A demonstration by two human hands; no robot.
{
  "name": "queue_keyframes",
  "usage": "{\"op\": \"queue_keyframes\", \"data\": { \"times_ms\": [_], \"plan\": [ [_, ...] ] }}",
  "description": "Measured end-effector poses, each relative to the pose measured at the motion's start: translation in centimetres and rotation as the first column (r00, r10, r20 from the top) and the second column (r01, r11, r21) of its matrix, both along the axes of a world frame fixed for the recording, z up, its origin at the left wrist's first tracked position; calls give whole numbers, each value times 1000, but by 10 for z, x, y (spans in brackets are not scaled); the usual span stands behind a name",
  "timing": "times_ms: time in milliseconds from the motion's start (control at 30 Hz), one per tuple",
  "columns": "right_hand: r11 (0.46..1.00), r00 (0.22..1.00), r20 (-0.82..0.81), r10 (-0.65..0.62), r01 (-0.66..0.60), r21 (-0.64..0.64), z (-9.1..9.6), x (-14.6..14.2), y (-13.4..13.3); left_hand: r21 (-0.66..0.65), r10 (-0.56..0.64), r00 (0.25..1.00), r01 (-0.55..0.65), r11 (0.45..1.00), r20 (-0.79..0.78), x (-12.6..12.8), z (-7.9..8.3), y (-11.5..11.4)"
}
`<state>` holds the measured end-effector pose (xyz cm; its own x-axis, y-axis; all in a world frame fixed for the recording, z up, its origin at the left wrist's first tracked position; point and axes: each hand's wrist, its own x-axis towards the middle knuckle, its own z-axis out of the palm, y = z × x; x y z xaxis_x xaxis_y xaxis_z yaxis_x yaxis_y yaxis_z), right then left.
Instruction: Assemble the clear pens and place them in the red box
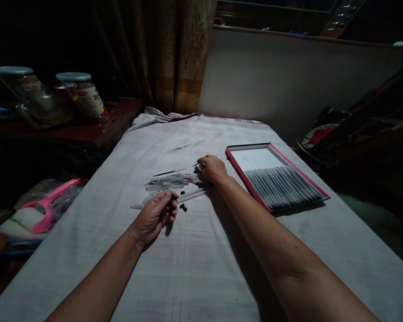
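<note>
A small heap of clear pen barrels point(169, 181) and thin refills lies on the white cloth point(195, 259), with a few tiny black caps point(183, 207) beside it. My left hand point(154, 217) is curled just in front of the heap, its fingers pinched on a small part that I cannot make out. My right hand point(212, 168) rests at the heap's right side, fingertips pinching a thin refill tip. A red-edged tray point(246, 178) to the right holds a row of several finished pens point(284, 187).
Two lidded jars point(83, 96) stand on a dark wooden side table point(87, 132) at the left. A pink plastic item point(49, 208) lies lower left. Curtain point(174, 53) and a white wall are behind; dark clutter sits at the right.
</note>
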<state>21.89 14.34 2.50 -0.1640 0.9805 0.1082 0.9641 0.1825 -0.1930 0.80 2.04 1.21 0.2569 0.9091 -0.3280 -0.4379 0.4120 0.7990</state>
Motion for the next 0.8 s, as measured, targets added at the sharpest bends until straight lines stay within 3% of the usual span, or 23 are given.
{"op": "queue_keyframes", "data": {
  "times_ms": [300, 433, 533, 600, 667, 800],
  "plan": [
    [984, 987, -103, 125, -136, -113, 3, 13, -40, -43, 21, 999, -20, 999, 31, -1, 1, 0],
    [990, 993, -47, 110, -114, -84, -1, 15, -47, -33, 11, 999, -9, 999, 44, -3, -1, -1],
    [992, 981, -176, 81, -96, -79, 3, 18, -48, -36, 27, 999, -26, 999, 27, -5, -1, -2],
    [982, 929, -355, 105, -152, -108, 9, 21, -48, -24, 63, 998, -63, 998, 4, -5, 0, -2],
    [953, 828, -543, 141, -262, -151, 16, 24, -50, 7, 109, 994, -109, 994, -25, -4, 2, -3],
    [821, 644, -753, 139, -500, -276, 25, 24, -55, 99, 191, 973, -180, 979, -127, 1, 1, -5]
  ]
}}
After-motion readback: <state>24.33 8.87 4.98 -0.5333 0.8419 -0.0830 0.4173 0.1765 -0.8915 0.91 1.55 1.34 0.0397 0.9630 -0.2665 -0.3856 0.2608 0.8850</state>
